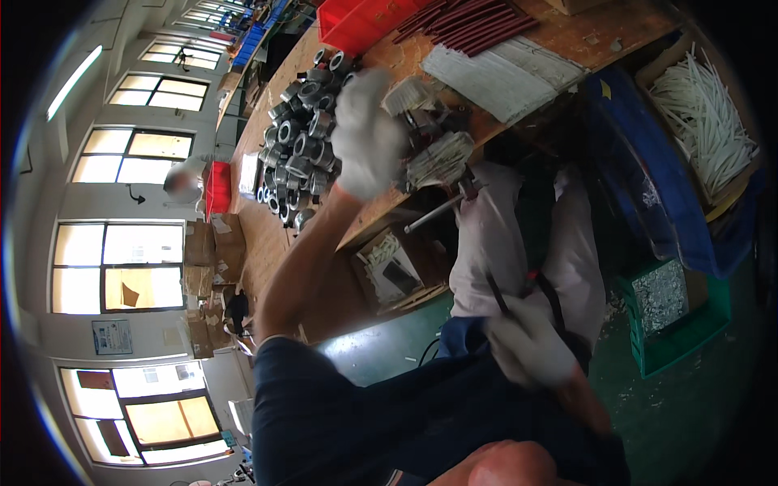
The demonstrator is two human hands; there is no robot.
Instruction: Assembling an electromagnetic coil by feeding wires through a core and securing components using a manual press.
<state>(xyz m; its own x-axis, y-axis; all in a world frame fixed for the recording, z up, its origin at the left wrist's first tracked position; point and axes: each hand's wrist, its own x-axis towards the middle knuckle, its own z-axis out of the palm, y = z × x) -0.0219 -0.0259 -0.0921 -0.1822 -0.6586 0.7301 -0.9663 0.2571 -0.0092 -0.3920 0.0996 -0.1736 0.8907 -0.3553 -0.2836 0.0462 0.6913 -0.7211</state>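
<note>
My left hand point(365, 142), in a white glove and smeared by motion, is raised over the workbench beside a heap of grey metal ring fittings point(304, 146). Its fingers are too blurred to read. Low over my lap, my right hand point(531, 344), also gloved, is closed round a slim dark tool point(496, 293); its exact kind is unclear. A dark strip with a red part point(551, 300) lies close to that hand, across my light trousers. Between my left hand and my legs, a vise-like clamp with a metal bar point(438, 212) sits at the bench edge, near worn pads point(442, 159).
Dark red rods point(470, 24) and a white board point(506, 77) lie on the bench beside a red bin point(365, 23). To the right are a box of white strips point(701, 121), a blue tub point(640, 162) and a green crate point(681, 340). Another person point(185, 182) is far left.
</note>
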